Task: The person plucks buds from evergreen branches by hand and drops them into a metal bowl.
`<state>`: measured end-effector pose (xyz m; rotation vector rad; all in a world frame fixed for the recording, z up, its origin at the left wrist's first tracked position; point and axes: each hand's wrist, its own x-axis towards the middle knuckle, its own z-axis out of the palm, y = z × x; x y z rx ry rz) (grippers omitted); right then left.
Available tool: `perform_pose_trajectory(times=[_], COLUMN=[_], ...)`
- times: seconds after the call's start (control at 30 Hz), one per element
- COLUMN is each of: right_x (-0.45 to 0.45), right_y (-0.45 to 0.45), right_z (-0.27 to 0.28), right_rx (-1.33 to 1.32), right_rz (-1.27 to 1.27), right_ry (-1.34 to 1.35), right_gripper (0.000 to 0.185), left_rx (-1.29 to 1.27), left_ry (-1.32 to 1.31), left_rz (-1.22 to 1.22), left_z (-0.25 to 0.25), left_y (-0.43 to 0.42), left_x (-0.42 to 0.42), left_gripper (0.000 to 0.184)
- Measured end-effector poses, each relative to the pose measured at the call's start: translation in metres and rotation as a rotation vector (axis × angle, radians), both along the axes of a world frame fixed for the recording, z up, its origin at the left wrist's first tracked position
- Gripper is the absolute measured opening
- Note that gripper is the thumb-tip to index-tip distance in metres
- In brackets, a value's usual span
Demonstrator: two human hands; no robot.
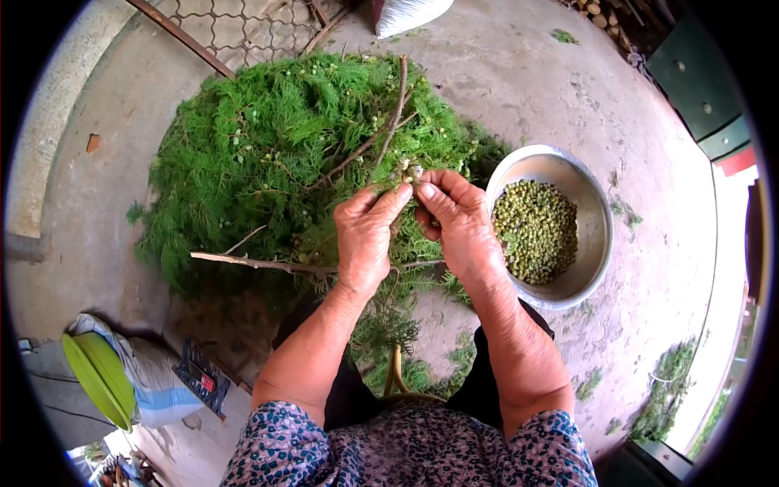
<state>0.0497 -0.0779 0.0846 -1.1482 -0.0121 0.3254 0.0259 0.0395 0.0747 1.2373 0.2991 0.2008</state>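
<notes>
Both hands meet over a heap of green leafy branches (268, 154). My left hand (369, 231) has thumb and fingers pinched at a sprig bearing small pale round cones (410, 171). Right beside it, my right hand (460, 215) is also closed on the sprig, thumb against the curled fingers. Bare brown sticks lie on the heap, one (398, 109) just beyond the hands and another (268, 264) to the left of my left wrist. A metal bowl (599, 235) stands to the right of my right hand and holds many small green cones (535, 231).
A green basin (99, 381) leans by a pale sack (158, 381) at the lower left. A white sack (410, 15) stands at the top. Loose green sprigs (669, 390) lie on the concrete floor at the right. A metal grid (235, 28) is beyond the heap.
</notes>
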Motion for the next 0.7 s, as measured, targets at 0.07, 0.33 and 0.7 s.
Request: perform_pose_trajectory(times=[0.07,0.33,0.7], right_x=[0.002,0.004,0.002], right_y=[-0.002,-0.009,-0.006], right_z=[0.0,0.0,-0.002], right_rx=[0.212,0.403,0.275], right_rz=[0.054,0.068,0.055], right_ry=[0.186,0.266,0.226], right_gripper=[0.01,0.009,0.014], left_rx=[-0.018,-0.304,-0.177], left_ry=[0.001,0.103,0.003], left_rz=[-0.003,-0.099,-0.161], left_z=[0.0,0.01,0.009], left_y=[0.005,0.009,0.006], left_x=[0.001,0.004,0.0], left_gripper=[0.011,0.012,0.012])
